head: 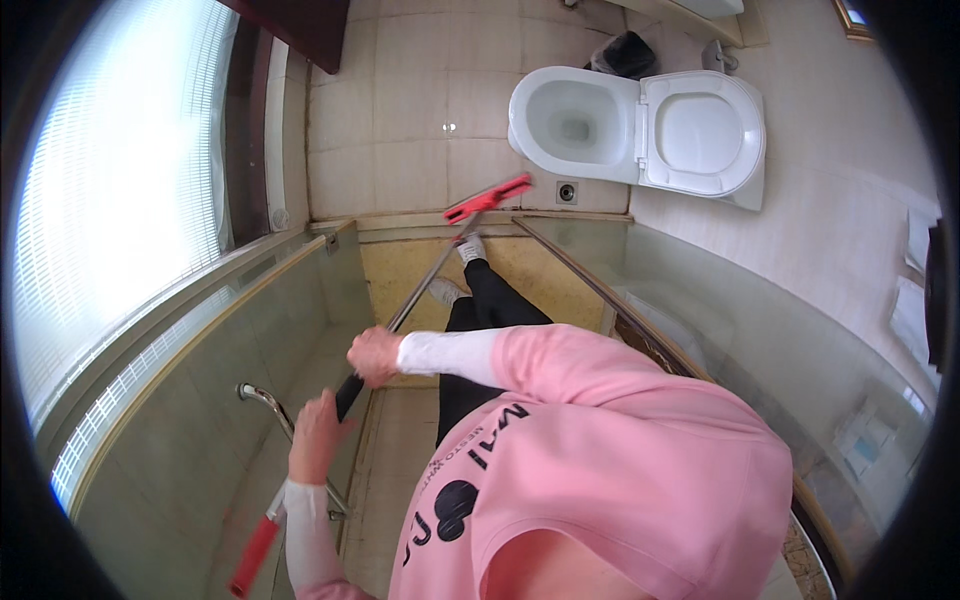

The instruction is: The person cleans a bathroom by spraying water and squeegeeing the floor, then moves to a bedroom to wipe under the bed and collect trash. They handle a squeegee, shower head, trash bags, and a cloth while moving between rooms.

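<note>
Both my hands are on one long-handled floor cleaning tool with a metal pole point(415, 298). My right hand point(376, 356) is wrapped around the pole just above its black sleeve point(348, 394). Lower down, my left hand point(315, 439) grips the pole near the sleeve's other end. A red end grip point(253, 556) sticks out past my left forearm. At the far end, the red head point(489, 199) is over the pale tiles just beyond the raised sill point(420, 219); blur hides whether it touches them. My shoes point(471, 249) stand on the yellowish floor point(397, 266).
An opened white toilet point(574, 124) stands at upper right, with a floor drain point(567, 193) beside it and a black-lined bin point(626, 56) behind. Glass panels point(217, 382) flank me left and right. A chrome bar point(266, 399) juts near my left hand. A dark red door point(300, 30) is at top left.
</note>
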